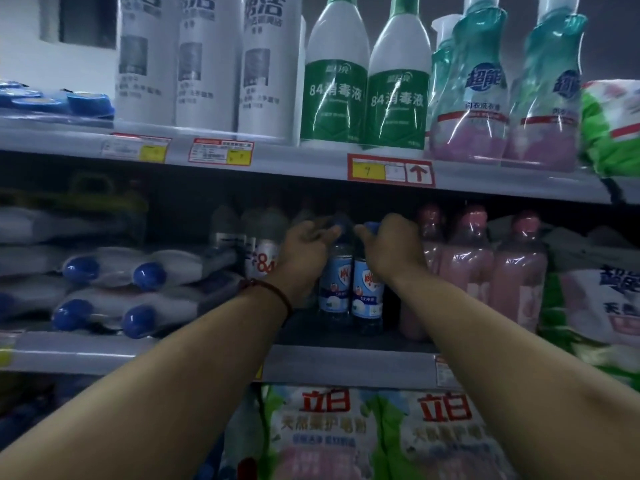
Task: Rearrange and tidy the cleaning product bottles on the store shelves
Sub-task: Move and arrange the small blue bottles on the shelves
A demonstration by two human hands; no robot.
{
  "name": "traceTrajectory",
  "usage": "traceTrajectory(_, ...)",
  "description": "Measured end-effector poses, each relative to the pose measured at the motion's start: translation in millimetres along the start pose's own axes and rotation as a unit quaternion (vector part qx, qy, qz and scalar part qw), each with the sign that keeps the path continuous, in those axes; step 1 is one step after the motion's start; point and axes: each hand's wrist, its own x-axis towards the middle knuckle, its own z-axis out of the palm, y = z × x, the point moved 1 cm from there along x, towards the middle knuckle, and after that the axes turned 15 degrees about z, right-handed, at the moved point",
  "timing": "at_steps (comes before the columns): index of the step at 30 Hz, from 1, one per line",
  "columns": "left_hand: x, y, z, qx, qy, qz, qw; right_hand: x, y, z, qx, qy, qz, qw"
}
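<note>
Two clear bottles with blue caps and light-blue labels stand side by side on the middle shelf. My left hand (pixel 306 252) grips the top of the left bottle (pixel 335 285) at its blue cap. My right hand (pixel 391 245) grips the cap of the right bottle (pixel 367 292). Both arms reach in under the upper shelf. The bottles' necks are mostly hidden by my fingers.
A white "84" bottle (pixel 265 261) stands left of my hands, pink bottles (pixel 465 268) right. Blue-capped pouches (pixel 138 271) lie stacked at the left. On the upper shelf edge (pixel 311 164) stand white cans, green "84" bottles (pixel 334 84) and teal bottles. Detergent bags (pixel 325 434) fill the shelf below.
</note>
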Motion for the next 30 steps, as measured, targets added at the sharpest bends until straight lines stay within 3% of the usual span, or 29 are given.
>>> traceTrajectory(5,1.0,0.6,-1.7,0.028,-0.065,-0.003,0.998,2.3,0.6,-3.6,-0.029,-0.011,0.012,0.999)
traceTrajectory(12,-19.5,12.4,-24.6,0.170,-0.130,0.022,0.977,-17.5,-1.1,-10.6,-0.073,-0.014,-0.012,0.997)
traceTrajectory(17,-49.5,36.9,-60.4,0.396,-0.201,0.057,0.894,-55.1,-6.4,-21.8,-0.164,-0.002,-0.078,0.983)
traceTrajectory(22,-103.5,74.1,-95.7,0.543,-0.233,0.179,0.786,-101.2,-17.0,-26.8,-0.208,-0.038,-0.159,0.964)
traceTrajectory(27,-155.7,100.6,-122.2,0.608,-0.225,0.178,0.740,-153.6,-17.7,-24.6,-0.210,-0.099,-0.203,0.951)
traceTrajectory(30,-186.1,104.4,-138.7,0.618,-0.229,0.162,0.734,-186.7,-10.2,-15.1,-0.197,-0.132,-0.212,0.948)
